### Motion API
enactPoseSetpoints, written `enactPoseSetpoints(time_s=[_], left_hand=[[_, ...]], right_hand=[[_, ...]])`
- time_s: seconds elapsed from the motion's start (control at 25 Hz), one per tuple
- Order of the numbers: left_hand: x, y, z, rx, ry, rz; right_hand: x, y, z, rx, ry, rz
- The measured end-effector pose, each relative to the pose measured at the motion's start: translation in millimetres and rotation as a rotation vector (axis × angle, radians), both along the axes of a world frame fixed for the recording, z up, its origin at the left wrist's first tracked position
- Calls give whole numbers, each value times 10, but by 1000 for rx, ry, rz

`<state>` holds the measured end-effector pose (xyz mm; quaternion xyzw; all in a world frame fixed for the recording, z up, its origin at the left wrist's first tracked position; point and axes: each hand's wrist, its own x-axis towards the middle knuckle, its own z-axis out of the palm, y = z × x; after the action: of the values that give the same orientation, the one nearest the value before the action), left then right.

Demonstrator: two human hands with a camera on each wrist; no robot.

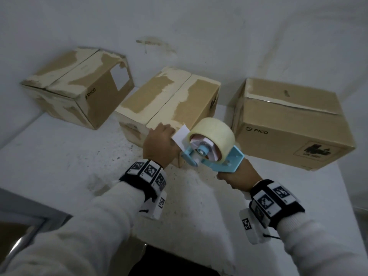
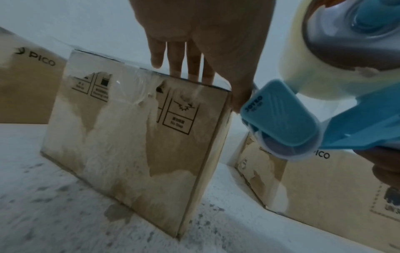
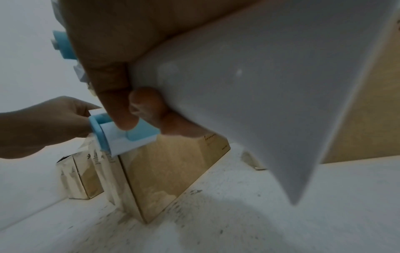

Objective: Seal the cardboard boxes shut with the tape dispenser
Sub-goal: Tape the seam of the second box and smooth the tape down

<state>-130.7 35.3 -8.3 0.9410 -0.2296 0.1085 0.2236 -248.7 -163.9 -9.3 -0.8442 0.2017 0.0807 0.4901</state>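
Three cardboard boxes stand on a white table (image 1: 69, 166). My right hand (image 1: 237, 176) grips the handle of the blue tape dispenser (image 1: 225, 162), whose pale tape roll (image 1: 213, 132) hangs over the near right corner of the middle box (image 1: 165, 100). That box's flaps lie closed, with torn paper patches and old tape on it. My left hand (image 1: 159, 140) rests on the box's near top edge. In the left wrist view its fingers (image 2: 192, 68) lie straight on the top and the thumb touches the dispenser's front (image 2: 281, 116). A white flap (image 1: 180, 136) sticks out beside the thumb.
The left box (image 1: 79, 86) stands at the back left against the wall, the larger right box (image 1: 288, 124) at the back right with a taped top seam. The table's near edge runs just in front of me. A grey ledge (image 1: 23, 206) lies lower left.
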Motion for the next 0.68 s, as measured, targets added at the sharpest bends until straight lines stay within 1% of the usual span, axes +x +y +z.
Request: enactPoseSetpoints(time_s=[0.2,0.28,0.4,0.56,0.6,0.68], left_hand=[[7,17,-34,214,58,-78],[13,13,-46,231,117,-88],[-9,0,-68,216,103,-64],[24,-30,-13,170,108,-15],[27,-33,-7,193,108,-11],[55,-3,28,229,44,-36]], right_hand=[[75,72,-155,82,-11,-48],[79,81,-225,78,23,-55],[-6,112,-275,92,54,-67],[-3,39,-223,133,-12,-81],[-4,21,-203,137,-27,-93],[-31,-4,-164,150,-56,-127]])
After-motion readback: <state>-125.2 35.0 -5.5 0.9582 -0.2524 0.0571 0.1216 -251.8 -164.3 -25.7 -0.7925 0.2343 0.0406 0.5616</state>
